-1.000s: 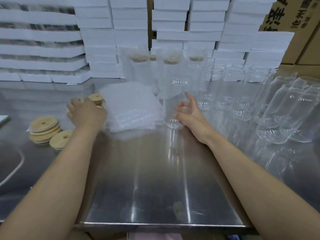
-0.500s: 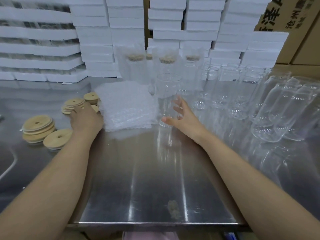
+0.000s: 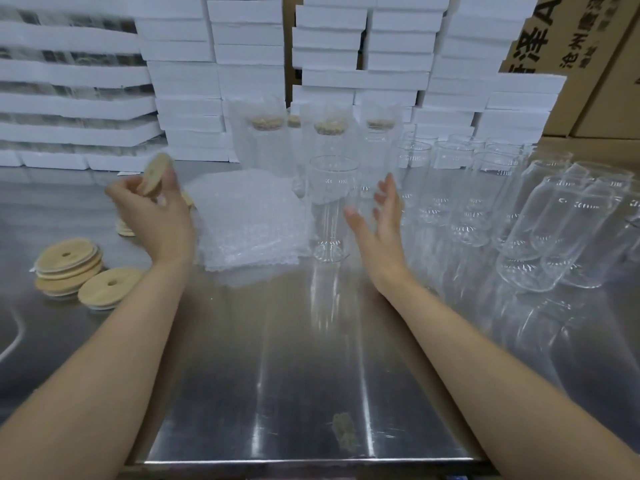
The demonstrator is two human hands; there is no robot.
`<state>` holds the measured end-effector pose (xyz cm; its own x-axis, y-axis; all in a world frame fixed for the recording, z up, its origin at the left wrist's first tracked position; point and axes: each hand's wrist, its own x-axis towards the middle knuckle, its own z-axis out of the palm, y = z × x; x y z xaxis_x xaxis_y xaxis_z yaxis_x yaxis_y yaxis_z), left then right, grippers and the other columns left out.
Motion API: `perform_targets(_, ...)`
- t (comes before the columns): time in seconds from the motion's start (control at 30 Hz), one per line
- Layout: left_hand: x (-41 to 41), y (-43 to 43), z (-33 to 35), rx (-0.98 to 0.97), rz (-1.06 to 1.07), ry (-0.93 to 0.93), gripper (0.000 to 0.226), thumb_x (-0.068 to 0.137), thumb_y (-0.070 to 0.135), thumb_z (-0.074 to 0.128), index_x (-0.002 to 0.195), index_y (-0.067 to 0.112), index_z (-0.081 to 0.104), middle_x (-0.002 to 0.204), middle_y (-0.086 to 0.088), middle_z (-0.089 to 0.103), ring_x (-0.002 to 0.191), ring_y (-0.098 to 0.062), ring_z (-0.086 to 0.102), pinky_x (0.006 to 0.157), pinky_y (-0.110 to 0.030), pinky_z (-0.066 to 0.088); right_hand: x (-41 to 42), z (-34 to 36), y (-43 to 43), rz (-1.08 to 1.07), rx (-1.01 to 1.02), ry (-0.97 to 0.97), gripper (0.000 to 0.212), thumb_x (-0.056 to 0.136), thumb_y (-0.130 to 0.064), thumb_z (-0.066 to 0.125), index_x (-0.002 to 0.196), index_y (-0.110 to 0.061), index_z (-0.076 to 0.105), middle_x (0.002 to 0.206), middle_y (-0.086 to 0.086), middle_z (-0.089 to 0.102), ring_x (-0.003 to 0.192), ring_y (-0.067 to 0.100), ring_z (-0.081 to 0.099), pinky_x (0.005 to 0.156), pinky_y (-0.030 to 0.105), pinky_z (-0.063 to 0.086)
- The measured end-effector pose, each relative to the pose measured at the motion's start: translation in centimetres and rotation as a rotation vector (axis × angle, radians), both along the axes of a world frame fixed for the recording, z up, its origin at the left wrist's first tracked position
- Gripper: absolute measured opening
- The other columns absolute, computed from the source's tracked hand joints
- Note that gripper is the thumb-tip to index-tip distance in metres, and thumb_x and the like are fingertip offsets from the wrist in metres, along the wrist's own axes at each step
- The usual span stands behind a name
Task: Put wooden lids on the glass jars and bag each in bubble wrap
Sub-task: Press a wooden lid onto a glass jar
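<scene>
My left hand (image 3: 156, 216) holds a round wooden lid (image 3: 154, 174) lifted off the table, pinched between fingers and thumb. An empty glass jar (image 3: 330, 206) stands upright in the middle of the steel table (image 3: 277, 375). My right hand (image 3: 379, 220) is just to the jar's right, fingers spread and straight, apart from the glass. A pile of bubble wrap bags (image 3: 246, 220) lies between my hands. More wooden lids (image 3: 69, 265) are stacked at the left.
Several bagged, lidded jars (image 3: 263, 140) stand behind the bubble wrap. Many empty jars (image 3: 485, 188) crowd the right side, some lying on their sides (image 3: 554, 233). White foam boxes (image 3: 242, 64) and cardboard cartons (image 3: 588, 46) are stacked at the back.
My left hand picked a wooden lid from the pile and raised it. My right hand let go of the middle jar and opened beside it.
</scene>
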<state>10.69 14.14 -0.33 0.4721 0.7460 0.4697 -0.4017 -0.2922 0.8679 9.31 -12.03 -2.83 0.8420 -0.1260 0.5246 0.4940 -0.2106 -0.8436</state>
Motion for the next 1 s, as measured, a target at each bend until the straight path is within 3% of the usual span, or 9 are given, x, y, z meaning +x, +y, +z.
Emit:
perform_targets(0.1, -1.6, -3.6, 1.1, 0.180, -0.164, -0.223, 0.051, 0.087, 0.038, 0.067, 0.118, 0.009, 0.038, 0.121, -0.006, 0.044, 0.114, -0.022, 0.050, 0.100, -0.028, 0.044, -1.0, 1.5, 0.1, -0.250, 0.124, -0.355, 0.041, 0.085, -0.007, 0.053, 0.120, -0.024, 0.041, 0.116, -0.002, 0.048, 0.106, 0.009, 0.051, 0.090, 0.022, 0.043)
perform_targets(0.17, -2.4, -6.2, 1.3, 0.277, -0.303, -0.288, 0.057, 0.085, 0.027, 0.071, 0.122, 0.002, 0.036, 0.125, -0.003, 0.043, 0.119, -0.019, 0.049, 0.102, -0.029, 0.043, -1.5, 2.5, 0.5, -0.229, 0.159, -0.410, 0.039, 0.083, -0.003, 0.048, 0.108, -0.033, 0.045, 0.100, -0.008, 0.053, 0.090, 0.011, 0.057, 0.078, 0.022, 0.046)
perform_targets(0.23, -3.1, -8.7, 1.2, 0.348, -0.442, -0.310, 0.056, 0.080, 0.017, 0.074, 0.120, 0.007, 0.036, 0.131, -0.005, 0.044, 0.124, -0.019, 0.048, 0.104, -0.032, 0.043, -1.9, 2.9, 1.0, -0.142, 0.056, -0.448, 0.047, 0.085, 0.003, 0.047, 0.111, -0.036, 0.047, 0.100, -0.006, 0.055, 0.087, 0.019, 0.061, 0.076, 0.023, 0.048)
perform_targets(0.33, -3.7, -11.3, 1.9, 0.378, -0.562, -0.337, 0.055, 0.077, 0.013, 0.076, 0.117, 0.020, 0.040, 0.135, -0.004, 0.048, 0.127, -0.014, 0.048, 0.104, -0.032, 0.043, -2.0, 3.0, 1.6, -0.057, -0.186, -0.557, 0.055, 0.086, 0.012, 0.049, 0.129, -0.023, 0.046, 0.121, 0.001, 0.051, 0.108, 0.012, 0.057, 0.088, 0.019, 0.047)
perform_targets(0.43, -3.2, -13.0, 3.1, 0.368, -0.619, -0.341, 0.047, 0.078, 0.013, 0.075, 0.115, 0.020, 0.046, 0.137, -0.002, 0.050, 0.125, -0.010, 0.050, 0.105, -0.031, 0.043, -1.1, 3.7, 1.2, -0.061, -0.256, -0.542, 0.059, 0.087, 0.009, 0.052, 0.140, -0.015, 0.041, 0.133, 0.004, 0.046, 0.126, 0.009, 0.045, 0.103, 0.025, 0.042)
perform_targets(0.53, -2.2, -14.1, 3.6, 0.312, -0.639, -0.278, 0.033, 0.079, 0.018, 0.075, 0.102, 0.025, 0.053, 0.137, 0.002, 0.053, 0.125, -0.010, 0.052, 0.105, -0.033, 0.044, -0.2, 4.1, 0.5, -0.100, -0.327, -0.482, 0.064, 0.090, -0.001, 0.055, 0.148, -0.012, 0.032, 0.143, 0.007, 0.042, 0.134, 0.014, 0.038, 0.112, 0.022, 0.031)
perform_targets(0.67, -0.6, -14.7, 3.5, 0.275, -0.590, -0.208, 0.025, 0.080, 0.023, 0.076, 0.097, 0.022, 0.057, 0.133, 0.010, 0.055, 0.125, -0.002, 0.050, 0.108, -0.032, 0.040, 0.7, 4.1, -0.3, -0.050, -0.371, -0.333, 0.069, 0.093, -0.017, 0.061, 0.152, -0.020, 0.026, 0.152, 0.002, 0.031, 0.141, 0.011, 0.029, 0.113, 0.014, 0.024)
perform_targets(0.87, -0.3, -14.5, 2.8, 0.414, -0.552, -0.123, 0.014, 0.090, 0.031, 0.063, 0.103, 0.024, 0.060, 0.113, 0.023, 0.060, 0.119, -0.003, 0.053, 0.107, -0.028, 0.038, 1.0, 3.8, -0.5, 0.074, -0.302, -0.246, 0.061, 0.097, -0.017, 0.058, 0.151, -0.018, 0.030, 0.161, -0.005, 0.019, 0.142, 0.003, 0.028, 0.109, 0.026, 0.039)
perform_targets(1.0, -0.3, -14.3, 2.3, 0.542, -0.546, -0.096, 0.024, 0.093, 0.025, 0.059, 0.116, 0.019, 0.057, 0.138, 0.004, 0.049, 0.129, -0.009, 0.044, 0.100, -0.007, 0.032, 1.0, 3.6, -0.4, 0.096, -0.335, -0.235, 0.066, 0.095, -0.015, 0.060, 0.152, -0.017, 0.026, 0.161, -0.005, 0.018, 0.144, 0.009, 0.027, 0.112, 0.036, 0.037)
